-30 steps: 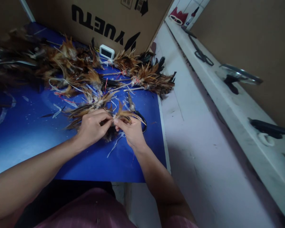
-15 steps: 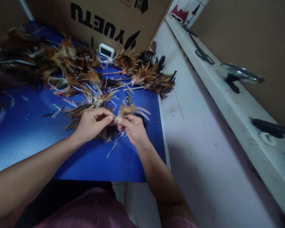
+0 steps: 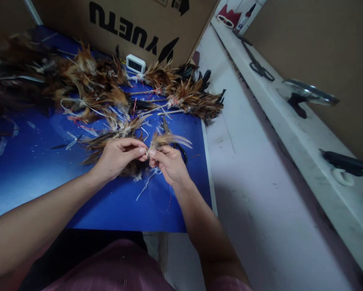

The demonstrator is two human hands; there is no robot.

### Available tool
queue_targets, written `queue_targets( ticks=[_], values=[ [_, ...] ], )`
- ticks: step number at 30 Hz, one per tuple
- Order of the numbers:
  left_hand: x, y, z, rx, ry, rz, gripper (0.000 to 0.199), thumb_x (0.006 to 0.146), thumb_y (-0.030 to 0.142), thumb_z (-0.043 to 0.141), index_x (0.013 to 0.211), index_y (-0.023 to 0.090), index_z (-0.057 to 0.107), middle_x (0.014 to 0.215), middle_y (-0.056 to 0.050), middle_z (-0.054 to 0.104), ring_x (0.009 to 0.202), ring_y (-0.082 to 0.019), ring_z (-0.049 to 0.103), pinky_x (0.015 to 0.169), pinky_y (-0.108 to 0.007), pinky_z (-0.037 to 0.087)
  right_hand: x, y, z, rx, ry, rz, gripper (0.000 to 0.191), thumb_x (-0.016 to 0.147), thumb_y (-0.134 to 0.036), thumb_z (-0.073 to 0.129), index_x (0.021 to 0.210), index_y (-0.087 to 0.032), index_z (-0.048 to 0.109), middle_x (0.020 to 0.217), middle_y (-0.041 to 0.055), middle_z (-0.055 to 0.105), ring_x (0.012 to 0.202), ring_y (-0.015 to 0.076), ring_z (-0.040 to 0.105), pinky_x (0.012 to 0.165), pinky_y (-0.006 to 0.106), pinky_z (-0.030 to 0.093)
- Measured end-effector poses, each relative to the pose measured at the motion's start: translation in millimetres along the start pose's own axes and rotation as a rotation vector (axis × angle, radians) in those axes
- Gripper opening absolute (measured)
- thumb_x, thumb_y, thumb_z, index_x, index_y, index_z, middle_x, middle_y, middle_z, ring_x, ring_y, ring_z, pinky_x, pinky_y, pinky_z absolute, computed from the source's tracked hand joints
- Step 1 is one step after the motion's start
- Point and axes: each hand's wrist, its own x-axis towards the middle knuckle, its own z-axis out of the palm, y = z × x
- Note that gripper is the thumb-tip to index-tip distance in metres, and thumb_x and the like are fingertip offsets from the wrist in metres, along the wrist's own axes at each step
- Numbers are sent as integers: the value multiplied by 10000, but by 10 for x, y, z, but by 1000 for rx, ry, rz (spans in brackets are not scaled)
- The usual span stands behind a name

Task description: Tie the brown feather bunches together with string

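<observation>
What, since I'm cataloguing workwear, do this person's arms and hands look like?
The left hand and right hand are bare, with no gloves, rings or watch visible. Both forearms are uncovered. A dusky pink sleeve shows on the right upper arm, matching the shirt.

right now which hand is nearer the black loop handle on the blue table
Right: the right hand is beside the handle, partly hiding it; the left hand is farther off, to its left.
</observation>
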Motion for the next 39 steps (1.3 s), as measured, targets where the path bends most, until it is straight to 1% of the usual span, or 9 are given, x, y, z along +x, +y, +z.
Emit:
queue_targets(
  ticks=[4,8,11,14,18,21,26,32,39],
  values=[
    [-3,28,-6,130,18,104,142,723,284,764,745,153,715,646,-15,684,571,-126,631,579,-253,540,-1,6,-5,30,-35,27,212,628,-278,795,574,-172,619,522,-45,576,489,74,502,501,236,404],
    [-10,34,-13,246,1,289,94,761,255,727,733,166,720,789,-39,715,588,-115,629,548,-240,537,1,-2,-19,52,-122,120,262,621,-304,811,577,-165,594,530,-46,583,471,68,502,489,228,406],
    [-14,27,-9,255,-1,364,78,747,246,738,713,177,725,811,-51,730,655,-142,663,561,-244,551,-1,-22,-27,72,-165,179,267,605,-316,824,593,-149,615,540,-37,592,471,64,508,493,221,411],
    [-22,21,6,199,2,346,90,727,250,757,695,174,721,789,-57,742,664,-158,683,576,-252,561,-6,-42,-34,85,-209,227,263,608,-312,825,589,-135,632,549,-24,600,481,61,514,505,213,418],
    [-32,-18,18,69,4,228,124,724,272,769,724,165,707,784,-53,748,533,-130,653,525,-254,554,-10,-39,-44,106,-255,258,236,626,-298,817,593,-132,651,569,-11,622,493,56,511,503,200,423],
    [-31,-55,13,31,6,208,96,739,244,759,747,170,699,781,-36,745,497,-113,637,527,-250,553,-17,-22,-49,122,-268,254,203,639,-280,811,631,-135,669,596,-11,636,510,59,519,506,198,433],
    [-20,-44,7,61,-3,258,56,762,200,733,755,173,683,697,-4,715,494,-109,630,531,-238,538,-28,-19,-59,110,-264,249,206,659,-277,807,677,-132,661,598,-24,616,519,63,525,515,208,446],
    [-8,-16,5,109,-7,244,77,765,205,725,753,166,660,660,8,689,536,-117,642,550,-232,537,-22,-65,-81,80,-227,237,213,663,-279,814,751,-149,670,626,-35,618,559,67,546,528,198,460],
    [2,-17,-8,204,59,244,94,769,236,715,766,163,655,664,-1,689,584,-131,663,583,-238,544,-30,-124,-89,-24,-207,166,217,670,-261,799,839,-164,703,739,-11,682,607,66,596,537,176,480]
  ],
)
